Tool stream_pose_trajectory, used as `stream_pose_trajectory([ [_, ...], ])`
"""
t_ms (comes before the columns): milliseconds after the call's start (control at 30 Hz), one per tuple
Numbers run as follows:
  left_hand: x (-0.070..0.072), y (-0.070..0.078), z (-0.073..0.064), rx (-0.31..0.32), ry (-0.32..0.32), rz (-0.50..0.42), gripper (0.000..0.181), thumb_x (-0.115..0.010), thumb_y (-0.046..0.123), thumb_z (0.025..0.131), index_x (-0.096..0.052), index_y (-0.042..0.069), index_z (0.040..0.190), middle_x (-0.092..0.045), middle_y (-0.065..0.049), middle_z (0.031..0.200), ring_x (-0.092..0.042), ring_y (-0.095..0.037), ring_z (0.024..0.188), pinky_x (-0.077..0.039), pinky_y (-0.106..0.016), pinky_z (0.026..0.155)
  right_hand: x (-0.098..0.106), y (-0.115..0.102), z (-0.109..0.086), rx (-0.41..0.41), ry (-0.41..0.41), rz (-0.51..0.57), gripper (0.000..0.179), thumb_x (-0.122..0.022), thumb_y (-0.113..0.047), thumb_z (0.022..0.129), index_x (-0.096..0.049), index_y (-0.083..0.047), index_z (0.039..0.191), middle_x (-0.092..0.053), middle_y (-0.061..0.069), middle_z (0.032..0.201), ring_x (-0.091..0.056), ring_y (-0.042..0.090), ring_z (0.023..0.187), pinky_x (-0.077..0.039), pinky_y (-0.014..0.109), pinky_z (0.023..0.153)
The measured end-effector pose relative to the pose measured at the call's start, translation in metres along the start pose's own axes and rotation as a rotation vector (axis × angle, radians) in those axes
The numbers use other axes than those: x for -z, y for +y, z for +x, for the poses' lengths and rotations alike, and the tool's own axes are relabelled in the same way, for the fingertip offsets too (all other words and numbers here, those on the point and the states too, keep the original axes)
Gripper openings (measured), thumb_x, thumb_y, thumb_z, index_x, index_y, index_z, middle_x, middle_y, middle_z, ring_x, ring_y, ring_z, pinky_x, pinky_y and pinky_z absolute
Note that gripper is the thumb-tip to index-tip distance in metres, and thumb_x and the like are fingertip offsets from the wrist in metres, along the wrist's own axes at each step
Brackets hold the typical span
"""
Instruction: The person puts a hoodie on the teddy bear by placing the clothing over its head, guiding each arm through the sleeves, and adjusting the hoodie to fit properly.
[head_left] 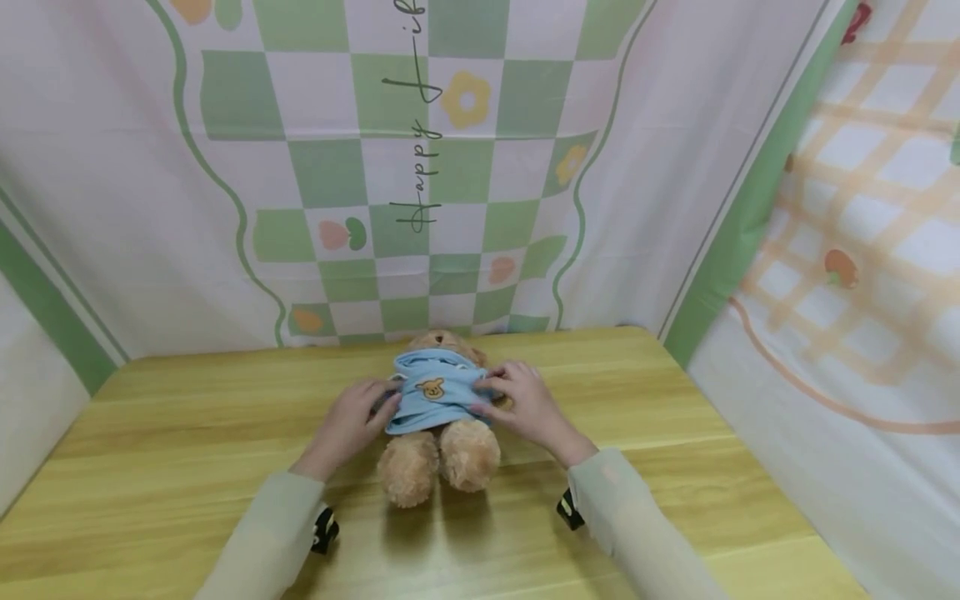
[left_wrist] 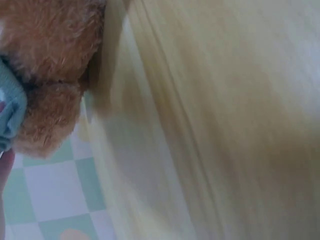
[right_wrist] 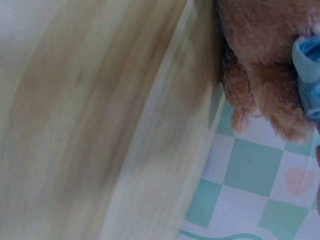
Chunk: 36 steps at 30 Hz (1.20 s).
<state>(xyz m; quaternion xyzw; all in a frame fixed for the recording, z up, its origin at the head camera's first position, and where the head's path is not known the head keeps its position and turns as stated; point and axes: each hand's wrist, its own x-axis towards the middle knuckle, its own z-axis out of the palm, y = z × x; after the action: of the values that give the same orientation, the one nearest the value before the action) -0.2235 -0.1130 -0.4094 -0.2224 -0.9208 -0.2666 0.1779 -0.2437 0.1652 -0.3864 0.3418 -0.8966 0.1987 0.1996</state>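
Bear's head is largely hidden behind the collar of its blue shirt [head_left: 444,410]; both wrist views cut off the hands. The teddy bear [head_left: 470,456] lies on a wood-grain tabletop [head_left: 225,450], legs toward the person, before a green-checked cloth [head_left: 315,167]. Left hand [head_left: 351,421] and right hand [head_left: 528,404] touch opposite shirt sides, fingers and thumbs bent inward; cannot tell whether they pinch fabric.

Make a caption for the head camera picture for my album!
Left hand and right hand hold a blue top worn by a teddy bear at a wood-grain table.
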Motion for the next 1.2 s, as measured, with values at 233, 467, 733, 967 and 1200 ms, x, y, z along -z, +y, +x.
stream_pose_trajectory([
  [233, 0.005, -0.003, -0.001, -0.064, -0.083, 0.025, 0.040, -0.070, 0.034, 0.085, -0.066, 0.010, 0.117, -0.067, -0.012, 0.116, -0.063, -0.029, 0.105, -0.050, -0.048, 0.094, 0.005, 0.000, 0.004, -0.033, -0.089, 0.020, 0.017, -0.072, -0.023, 0.085, -0.072, -0.011, 0.096, -0.062, 0.010, 0.107, -0.055, 0.027, 0.100, -0.044, 0.048, 0.091],
  [467, 0.014, 0.005, 0.013, -0.099, -0.056, 0.105, 0.022, -0.068, 0.014, 0.085, -0.062, 0.005, 0.104, -0.071, -0.009, 0.097, -0.067, -0.025, 0.091, -0.049, -0.049, 0.095, 0.007, -0.002, 0.021, -0.083, 0.045, -0.040, 0.014, -0.070, -0.018, 0.086, -0.071, -0.004, 0.090, -0.066, 0.013, 0.101, -0.061, 0.030, 0.093, -0.050, 0.045, 0.084],
  [733, 0.036, 0.014, 0.038, -0.299, 0.057, 0.161, 0.023, -0.060, -0.013, 0.083, -0.060, 0.007, 0.095, -0.061, -0.014, 0.108, -0.061, -0.021, 0.073, -0.048, -0.026, 0.054, 0.022, -0.005, 0.047, -0.138, 0.107, -0.049, 0.011, -0.059, -0.012, 0.094, -0.064, -0.008, 0.103, -0.071, 0.009, 0.093, -0.065, 0.023, 0.075, -0.053, 0.037, 0.063],
  [967, 0.050, 0.020, 0.067, -0.317, 0.119, 0.360, 0.028, -0.066, -0.008, 0.082, -0.068, 0.003, 0.108, -0.064, -0.017, 0.112, -0.066, -0.028, 0.089, -0.054, -0.033, 0.062, 0.037, -0.004, 0.072, 0.015, 0.050, -0.179, 0.019, -0.055, 0.001, 0.093, -0.071, -0.008, 0.098, -0.062, 0.013, 0.101, -0.063, 0.024, 0.079, -0.052, 0.033, 0.064],
  [1200, 0.053, 0.027, 0.092, -0.205, 0.193, 0.308, 0.025, -0.067, 0.011, 0.089, -0.065, -0.001, 0.111, -0.064, -0.017, 0.111, -0.065, -0.031, 0.086, -0.056, -0.038, 0.071, 0.048, -0.002, 0.097, -0.019, -0.010, -0.308, 0.028, -0.052, 0.000, 0.095, -0.063, -0.005, 0.121, -0.060, 0.017, 0.108, -0.062, 0.027, 0.080, -0.052, 0.036, 0.065],
])
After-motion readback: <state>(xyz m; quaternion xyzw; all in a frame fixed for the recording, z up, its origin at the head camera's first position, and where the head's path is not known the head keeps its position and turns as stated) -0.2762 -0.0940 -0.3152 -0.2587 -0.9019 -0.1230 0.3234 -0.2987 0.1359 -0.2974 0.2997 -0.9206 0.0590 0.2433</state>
